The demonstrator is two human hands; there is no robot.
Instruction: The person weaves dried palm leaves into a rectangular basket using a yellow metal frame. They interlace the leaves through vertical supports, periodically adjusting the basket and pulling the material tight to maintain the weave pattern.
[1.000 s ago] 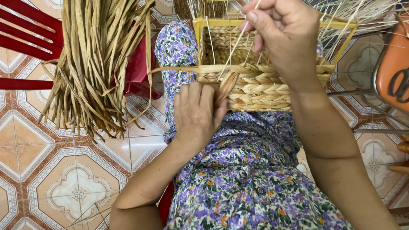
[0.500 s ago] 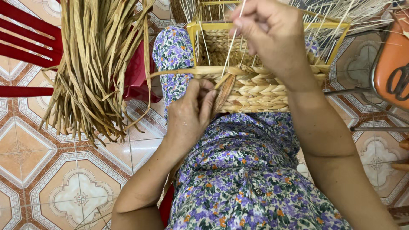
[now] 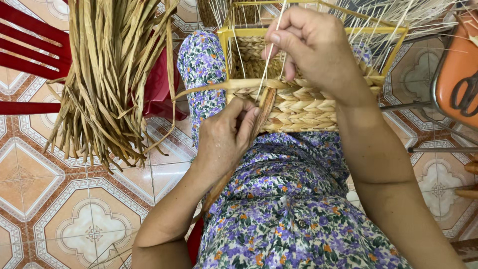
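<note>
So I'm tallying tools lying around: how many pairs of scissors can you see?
1. The scissors lie on the orange seat at the right edge, partly cut off by the frame. Others may be hidden out of view.

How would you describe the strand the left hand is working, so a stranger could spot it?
Start at the half-woven basket on the yellow wire frame in the person's lap. At its near wall, the left hand pinches a flat brown strand. It stands upright, darker and wider than the pale thin ribs around it.
</note>
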